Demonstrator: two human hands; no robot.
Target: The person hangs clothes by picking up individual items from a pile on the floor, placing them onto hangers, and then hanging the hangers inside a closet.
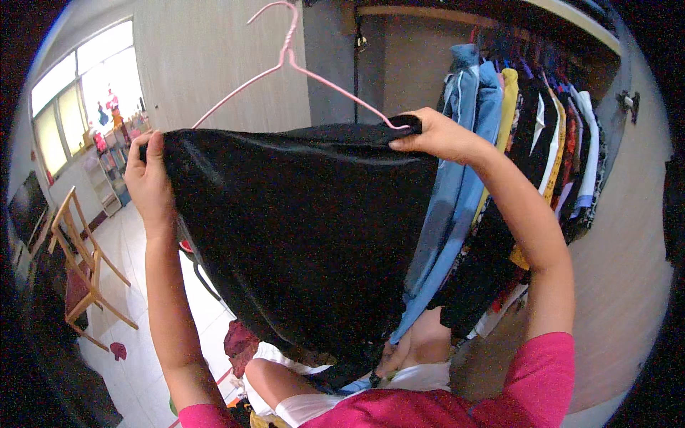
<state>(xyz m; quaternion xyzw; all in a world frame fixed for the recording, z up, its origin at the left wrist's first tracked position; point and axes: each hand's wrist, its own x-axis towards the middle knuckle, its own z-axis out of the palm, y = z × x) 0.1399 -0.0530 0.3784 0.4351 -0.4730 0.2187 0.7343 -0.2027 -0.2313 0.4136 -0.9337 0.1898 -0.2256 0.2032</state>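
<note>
A black garment (300, 221) is spread wide before me, its top edge running between my two hands. I cannot tell whether it is a skirt or something else. Its left top corner is gripped by my left hand (151, 182), thumb and fingers closed over the cloth. My right hand (442, 135) pinches the right top corner, where the end of a pink wire hanger (289, 60) shows against the cloth. The hanger's hook points up above the garment, and its lower part is hidden inside or behind the fabric.
At the right, an open wardrobe holds a row of hanging clothes, including blue jeans (474, 143) and a yellow garment (508, 107). A wooden chair (82, 264) stands at the left, below a bright window (85, 93). Dark red cloth (241, 346) lies low, beside my legs.
</note>
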